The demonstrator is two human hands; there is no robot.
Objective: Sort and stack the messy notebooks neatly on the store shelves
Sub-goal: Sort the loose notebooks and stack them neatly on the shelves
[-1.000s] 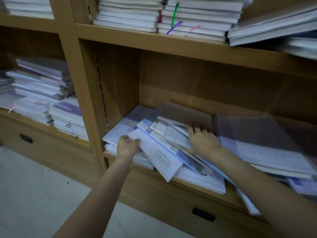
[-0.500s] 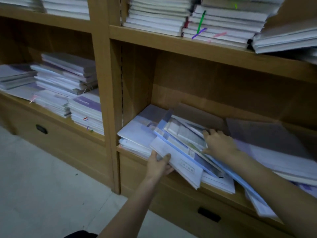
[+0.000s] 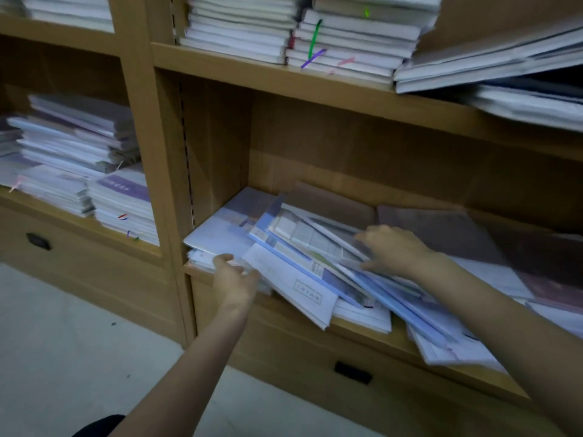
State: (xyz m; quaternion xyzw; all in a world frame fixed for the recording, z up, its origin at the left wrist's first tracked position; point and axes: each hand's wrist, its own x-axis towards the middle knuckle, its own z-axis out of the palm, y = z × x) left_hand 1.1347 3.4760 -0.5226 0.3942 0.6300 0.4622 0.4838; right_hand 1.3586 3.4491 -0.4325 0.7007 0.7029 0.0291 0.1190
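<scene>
Wooden shelf unit [image 3: 315, 80], tan, several compartments. Lower middle shelf board [image 3: 362, 329] carrying a messy fan of notebooks [image 3: 303, 263], skewed, overlapping, some corners hanging past the front edge. White notebook with small boxed label [image 3: 293, 287] sticking out over front edge, tilted. Blue-edged notebook [image 3: 284, 250] lying diagonal on top of it, left corner raised toward the back. Flat pale stack [image 3: 220, 234] at left end of this shelf, against the side panel. Dark-covered notebooks [image 3: 441, 234] toward right end, blurred.

Left hand [image 3: 235, 279] at front edge of the shelf, left part, fingers curled at the near-left corner of the white labelled notebook, thumb on the pale stack side; grasping that corner as far as visible. Right hand [image 3: 394, 250] resting on top of the fan, mid-shelf, fingers stretched left and spread, pressing flat on the upper covers, not curled round anything.

Upper shelf: neat white stacks [image 3: 239, 29], one stack with green and purple ribbon markers [image 3: 314, 42], sloping loose pile [image 3: 504, 58] at right end. Left compartment: uneven stacks [image 3: 79, 152], purple-banded cover [image 3: 126, 187] on the nearest one. Drawer fronts below with dark handles [image 3: 353, 372]. Pale floor [image 3: 63, 357] bottom left. Dark cloth patch at bottom edge, cannot tell what.
</scene>
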